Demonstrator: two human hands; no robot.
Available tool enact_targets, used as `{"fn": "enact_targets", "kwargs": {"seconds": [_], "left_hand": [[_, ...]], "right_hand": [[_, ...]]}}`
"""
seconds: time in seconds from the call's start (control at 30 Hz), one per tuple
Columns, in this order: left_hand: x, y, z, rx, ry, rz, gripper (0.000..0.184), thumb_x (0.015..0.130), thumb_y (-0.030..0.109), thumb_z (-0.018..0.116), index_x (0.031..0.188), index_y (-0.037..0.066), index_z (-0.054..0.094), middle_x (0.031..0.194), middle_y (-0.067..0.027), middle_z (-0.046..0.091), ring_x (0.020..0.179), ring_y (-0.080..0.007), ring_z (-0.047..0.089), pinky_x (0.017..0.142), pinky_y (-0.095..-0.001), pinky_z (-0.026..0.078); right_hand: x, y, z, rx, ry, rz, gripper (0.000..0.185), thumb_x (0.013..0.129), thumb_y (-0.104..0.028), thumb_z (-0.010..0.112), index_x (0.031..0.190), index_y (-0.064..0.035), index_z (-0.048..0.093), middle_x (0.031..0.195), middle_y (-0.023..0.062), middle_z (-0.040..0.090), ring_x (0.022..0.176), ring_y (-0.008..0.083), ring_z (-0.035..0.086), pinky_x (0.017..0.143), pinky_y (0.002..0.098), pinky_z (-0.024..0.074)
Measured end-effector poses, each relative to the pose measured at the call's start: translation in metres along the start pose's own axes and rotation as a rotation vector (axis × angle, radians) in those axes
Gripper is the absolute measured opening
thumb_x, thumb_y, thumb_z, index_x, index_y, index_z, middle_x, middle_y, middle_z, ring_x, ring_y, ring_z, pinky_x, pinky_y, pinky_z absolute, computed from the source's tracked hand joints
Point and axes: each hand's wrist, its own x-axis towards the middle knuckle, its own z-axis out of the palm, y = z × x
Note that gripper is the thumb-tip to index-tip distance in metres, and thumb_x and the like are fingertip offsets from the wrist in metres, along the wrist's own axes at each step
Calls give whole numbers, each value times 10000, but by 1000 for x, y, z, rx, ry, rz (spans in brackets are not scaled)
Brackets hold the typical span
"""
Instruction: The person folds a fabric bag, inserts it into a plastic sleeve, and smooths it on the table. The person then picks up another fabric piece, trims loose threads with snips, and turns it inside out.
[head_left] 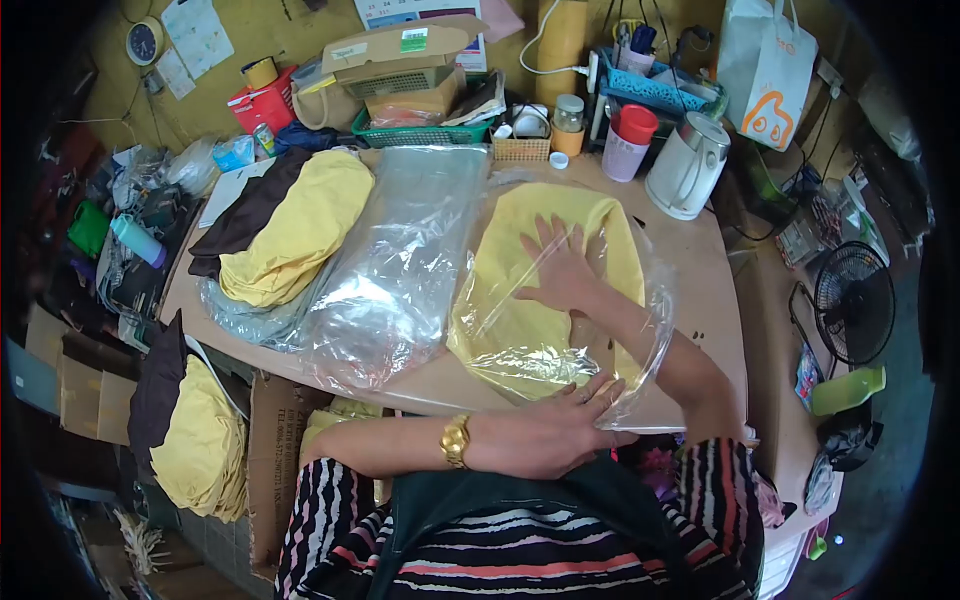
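Observation:
A folded yellow cloth piece (510, 235) lies flat inside a clear plastic bag (655, 335) on the table. My right hand (562, 268) reaches in through the bag's mouth. It rests flat on the yellow cloth, fingers spread, with the plastic over my forearm. At the near edge, my left hand (535, 432), below a gold watch, grips the bag's mouth; the fingers lie over the plastic and the palm is hidden. Just left is a stack of flat clear bags (395, 255). Beyond them sits a pile of yellow and dark brown cloth pieces (290, 235).
More yellow and brown pieces (195, 430) hang beside a cardboard box (272, 470) at lower left. Along the back stand a green basket (425, 132), a lidded cup (627, 150) and a white kettle (690, 168). A black fan (853, 303) stands at right.

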Motion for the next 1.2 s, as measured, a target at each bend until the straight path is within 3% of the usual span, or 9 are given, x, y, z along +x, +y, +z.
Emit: {"fn": "enact_targets", "kwargs": {"seconds": [0.1, 0.27, 0.43, 0.73, 0.8, 0.83, 0.97, 1.13, 1.2], "left_hand": [[31, -11, -75, -231, -179, -196, 412, 873, 257, 619, 1242, 87, 553, 1324, -227, 496, 1175, -365, 531, 943, -401, 451], [91, -138, -74, 362, 565, -255, 512, 828, 550, 614, 1038, 84, 634, 1042, -172, 639, 972, -370, 604, 954, -559, 388], [103, -178, 21, 166, -193, -344, 207, 817, 327, 644, 917, 155, 699, 875, -62, 673, 965, -260, 627, 1089, -663, 145], [168, -47, 54, 130, 42, 197, 201, 825, 155, 544, 659, 153, 659, 653, -40, 605, 875, -221, 627, 1092, -667, 154], [161, -44, 85, -51, 276, 346, 157, 827, 147, 542, 713, 129, 648, 684, -31, 615, 929, -210, 613, 1093, -639, 201], [142, -16, 19, 181, -41, 261, 113, 828, 171, 600, 892, 89, 643, 950, -64, 650, 1086, -232, 566, 1083, -570, 271], [59, -26, -41, -80, 126, -308, 580, 802, 229, 706, 1298, 40, 472, 1356, -218, 420, 1286, -379, 402, 1033, -486, 343], [-85, -93, -14, 410, 554, -479, 983, 774, 355, 747, 1484, 21, 154, 1150, -254, 564, 940, -323, 609, 814, -377, 500], [-104, -79, 13, -624, 386, -895, 1006, 828, 257, 721, 1496, 33, 3, 1101, -214, 596, 825, -255, 623, 786, -357, 521]], "right_hand": [[6, -8, 37, 246, -269, 150, 931, 766, -636, 613, 1476, -127, 291, 1548, 197, 141, 1416, 452, 91, 1098, 660, 92], [-9, -48, 57, 265, -173, -37, 948, 758, -649, 611, 1488, -156, 262, 1552, 196, 129, 1416, 460, 83, 1092, 673, 80], [-33, -60, 63, 175, -57, -78, 966, 749, -662, 609, 1501, -185, 233, 1557, 195, 117, 1415, 469, 75, 1087, 686, 67], [-12, -7, 15, 202, -268, 226, 1072, 699, -789, 547, 1524, -234, 147, 1582, 143, 80, 1414, 491, 28, 1067, 714, 76], [-11, 9, 14, 121, -315, 351, 1053, 700, -789, 545, 1519, -237, 179, 1576, 152, 109, 1410, 495, 58, 1064, 718, 82], [-13, 20, 21, 117, -321, 374, 1044, 704, -801, 523, 1521, -252, 174, 1577, 151, 116, 1408, 499, 70, 1068, 713, 75], [-36, 32, 4, 117, -354, 431, 1009, 730, -780, 520, 1521, -283, 140, 1583, 166, 23, 1420, 483, 29, 1073, 705, 84], [-82, 7, -13, 165, -381, 284, 1003, 729, -793, 506, 1519, -291, 146, 1569, 213, 41, 1406, 509, 78, 1069, 700, 101], [-93, -1, -8, 189, -370, 380, 954, 754, -760, 516, 1511, -271, 204, 1567, 219, 46, 1399, 523, 78, 1064, 706, 92]]}}
